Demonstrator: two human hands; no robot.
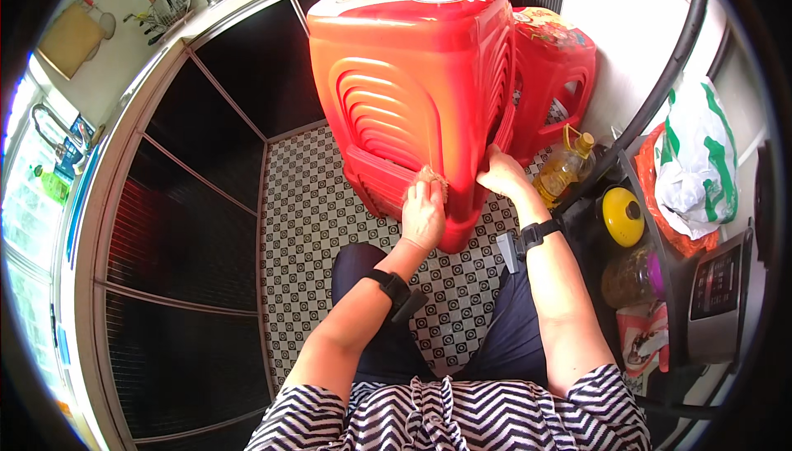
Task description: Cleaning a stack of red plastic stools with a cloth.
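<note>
A tall red plastic stool (396, 79), perhaps several nested together, stands upright before me with a floral printed top. My left hand (424, 213) is closed on a brownish scrubbing pad (430, 178), pressed against the stool's lower ribbed side near its corner. My right hand (500, 172) grips the stool's edge on its right side; its fingertips are partly hidden behind the plastic. Another red plastic stool (581, 61) stands behind, to the right.
On the right are an oil bottle (566, 163), a black rack (637, 172) with a yellow lid (623, 217), a jar (631, 279) and plastic bags (696, 160). Dark cabinets (185, 228) line the left, below a counter. The floor (297, 228) is patterned tile.
</note>
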